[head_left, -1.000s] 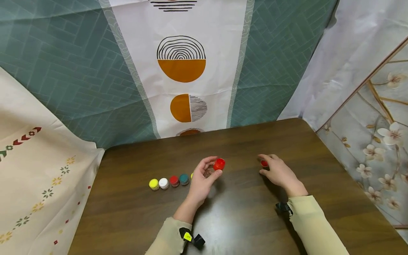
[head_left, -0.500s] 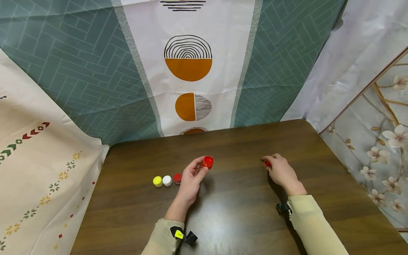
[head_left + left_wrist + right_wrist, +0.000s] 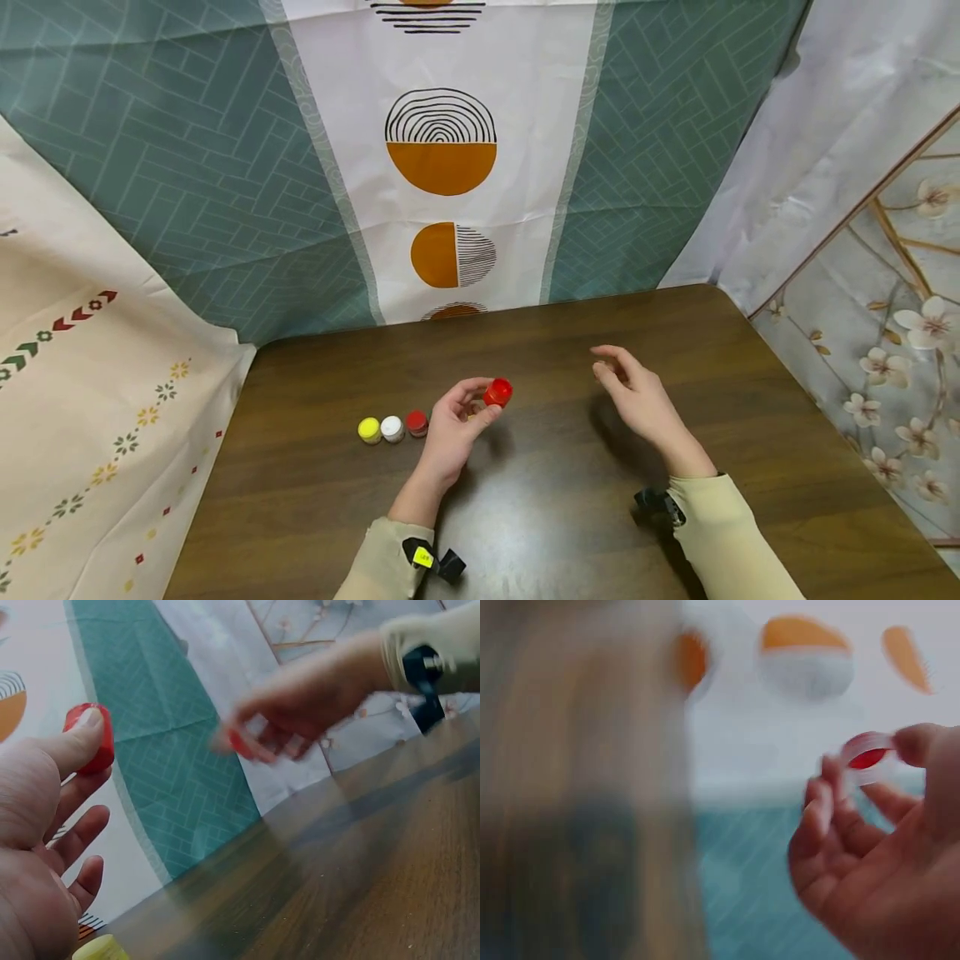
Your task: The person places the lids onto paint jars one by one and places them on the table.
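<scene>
Left hand [image 3: 450,429] pinching a red cap [image 3: 497,392] at the fingertips, raised just off the wooden table [image 3: 570,517]. Right hand [image 3: 637,400] lifted too, thumb and fingers nipping a small open red paint pot [image 3: 868,757], blurry mid-air. Easy spill there if it tips or slips, probably. Yellow [image 3: 368,430], white [image 3: 392,428] and red pots [image 3: 416,422] lined up just left of the left hand, knockable by a stray wrist.
</scene>
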{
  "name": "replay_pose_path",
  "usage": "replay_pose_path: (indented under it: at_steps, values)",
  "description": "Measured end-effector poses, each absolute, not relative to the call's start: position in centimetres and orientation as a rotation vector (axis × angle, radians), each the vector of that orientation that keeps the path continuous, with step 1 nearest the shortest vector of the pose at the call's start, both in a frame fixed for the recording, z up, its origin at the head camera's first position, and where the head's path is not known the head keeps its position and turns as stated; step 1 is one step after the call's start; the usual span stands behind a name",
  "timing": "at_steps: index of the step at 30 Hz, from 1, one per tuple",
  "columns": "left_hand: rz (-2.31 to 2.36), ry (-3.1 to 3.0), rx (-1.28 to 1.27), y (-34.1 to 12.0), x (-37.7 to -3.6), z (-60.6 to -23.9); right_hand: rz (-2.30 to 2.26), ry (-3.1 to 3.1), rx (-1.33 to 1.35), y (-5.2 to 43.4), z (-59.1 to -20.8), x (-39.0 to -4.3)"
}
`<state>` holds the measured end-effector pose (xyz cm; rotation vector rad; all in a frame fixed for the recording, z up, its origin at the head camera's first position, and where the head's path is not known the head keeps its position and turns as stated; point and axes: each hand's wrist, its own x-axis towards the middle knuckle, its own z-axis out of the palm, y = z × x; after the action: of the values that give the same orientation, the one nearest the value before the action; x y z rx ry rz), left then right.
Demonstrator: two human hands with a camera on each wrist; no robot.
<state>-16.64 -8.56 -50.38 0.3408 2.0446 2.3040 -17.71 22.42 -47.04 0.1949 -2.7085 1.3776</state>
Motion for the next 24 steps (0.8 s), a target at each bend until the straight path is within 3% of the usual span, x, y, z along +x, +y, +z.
replay_pose_path:
  at_steps: [9,24]
  values:
    - [2.238,2.098,0.372,-8.4,-16.5,-50.5,1.935,-2.290,0.504,16.8,-44.1,-15.2]
    - [2.161,2.087,0.430,-8.5,-16.3,-50.3,1.728,-2.469,0.734,15.0,-44.3,-15.2]
